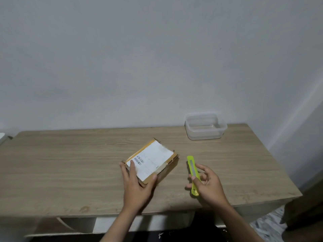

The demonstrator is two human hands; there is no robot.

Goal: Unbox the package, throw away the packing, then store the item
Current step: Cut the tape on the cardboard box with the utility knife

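Resting surface: wood-grain counter point(70, 163) set against a plain pale wall point(157, 58).
Package: flat brown cardboard parcel point(153, 163) lying on the counter near its middle, turned at an angle to the front edge; still sealed, with clear tape visible over the top.
Label: white shipping label point(152, 158) with a barcode covers most of the parcel's upper face; print too small to read.
Left hand: left hand point(138, 186) rests on the near corner of the parcel, fingers point(132, 169) spread over the label edge and thumb against the near side, steadying it in a loose grasp.
Right hand: right hand point(208, 184) is just to the right of the parcel, apart from it, fingers closed around the lower half of a cutter.
Cutter: yellow-green utility knife point(193, 173), held roughly upright with its tip pointing away from the person; whether the blade is extended cannot be told.
Container: clear plastic tub point(206, 127), lidless, stands at the far right of the counter near the wall, well apart from the parcel.
Floor: patterned patch point(269, 226) visible at lower right.
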